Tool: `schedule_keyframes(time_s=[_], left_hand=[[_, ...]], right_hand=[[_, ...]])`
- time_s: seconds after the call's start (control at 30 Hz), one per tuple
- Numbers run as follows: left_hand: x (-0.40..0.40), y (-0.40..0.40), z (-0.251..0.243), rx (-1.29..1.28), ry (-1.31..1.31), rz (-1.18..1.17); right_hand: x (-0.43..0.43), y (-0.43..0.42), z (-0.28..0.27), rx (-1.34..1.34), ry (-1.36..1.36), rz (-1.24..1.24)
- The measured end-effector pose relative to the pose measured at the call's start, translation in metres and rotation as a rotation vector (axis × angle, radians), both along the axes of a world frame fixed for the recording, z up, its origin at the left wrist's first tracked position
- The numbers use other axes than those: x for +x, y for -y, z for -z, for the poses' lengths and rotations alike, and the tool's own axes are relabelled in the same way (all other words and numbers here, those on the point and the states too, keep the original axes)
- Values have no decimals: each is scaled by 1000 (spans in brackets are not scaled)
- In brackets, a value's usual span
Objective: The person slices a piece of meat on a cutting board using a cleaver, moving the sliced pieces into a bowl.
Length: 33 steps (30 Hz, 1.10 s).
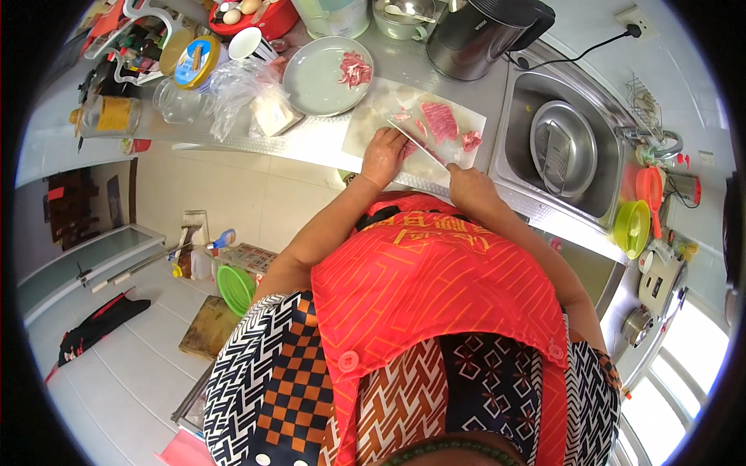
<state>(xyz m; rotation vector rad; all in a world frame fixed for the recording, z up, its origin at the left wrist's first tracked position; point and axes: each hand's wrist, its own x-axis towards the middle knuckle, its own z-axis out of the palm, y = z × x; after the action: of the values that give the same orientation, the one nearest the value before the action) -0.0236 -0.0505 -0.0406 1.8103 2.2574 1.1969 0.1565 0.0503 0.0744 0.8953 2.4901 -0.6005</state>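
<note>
A white cutting board (373, 131) lies at the counter's front edge. My right hand (473, 189) grips a kitchen knife (428, 152), its blade slanting up and left across the board. Beside the blade, my left hand (383, 156) presses down a piece of raw meat (409, 150) with curled fingers, which partly hide it. A larger slab of raw meat (440, 121) and a smaller chunk (471, 140) rest on the board's right part, with a few small scraps near the knife tip. Behind the board, a grey-green plate (312, 81) bears a small heap of sliced meat (354, 70).
Right of the board is a steel sink (516, 151) holding a metal basin (539, 140). An electric kettle (466, 46) stands behind the board. A plastic bag (233, 93), a paper cup (249, 45) and jars crowd the left. A yellow-green bowl (629, 230) sits beyond the sink.
</note>
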Motion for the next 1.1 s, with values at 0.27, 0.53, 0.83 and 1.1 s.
schedule_keyframes(time_s=[0.27, 0.53, 0.83, 1.1], left_hand=[[1, -2, 7, 19, -11, 0], [-2, 1, 8, 64, 3, -11], [-1, 4, 5, 63, -31, -1], [-1, 3, 11, 57, -35, -17]], right_hand=[[-17, -8, 17, -52, -9, -43], [-21, -8, 30, -35, -106, 16], [8, -15, 19, -61, -71, 12], [-1, -6, -4, -59, 34, 2]])
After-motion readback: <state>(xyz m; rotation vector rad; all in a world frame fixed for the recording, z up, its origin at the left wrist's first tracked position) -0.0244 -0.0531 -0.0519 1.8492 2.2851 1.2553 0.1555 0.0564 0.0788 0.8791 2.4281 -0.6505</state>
